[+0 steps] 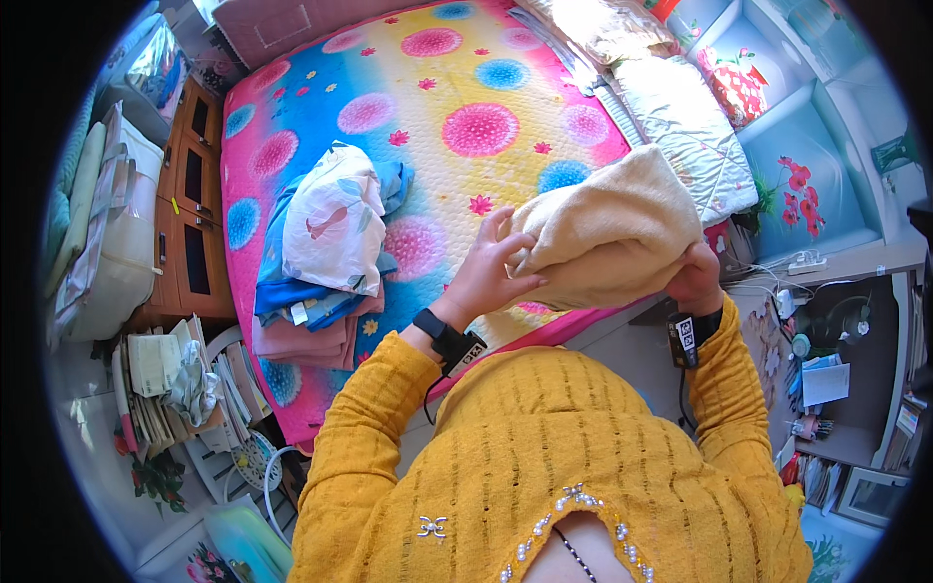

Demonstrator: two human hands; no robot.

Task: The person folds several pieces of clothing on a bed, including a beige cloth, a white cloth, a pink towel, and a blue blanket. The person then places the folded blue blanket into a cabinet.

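A folded beige fleece cloth is held up in front of me, over the near right edge of the bed. My left hand is at its left side with fingers curved and spread against the fabric. At the right end, my right hand grips the lower corner; its fingertips are partly hidden behind the cloth. Left of my hands lies a pile of folded cloths on the bed: a white printed cloth on top, blue fabric beneath it, and pink cloth at the bottom.
The bed bears a colourful quilted cover. A folded pale quilt lies at its right edge. Wooden drawers and a storage bag stand left; stacked books sit nearer. A desk with cables is at right.
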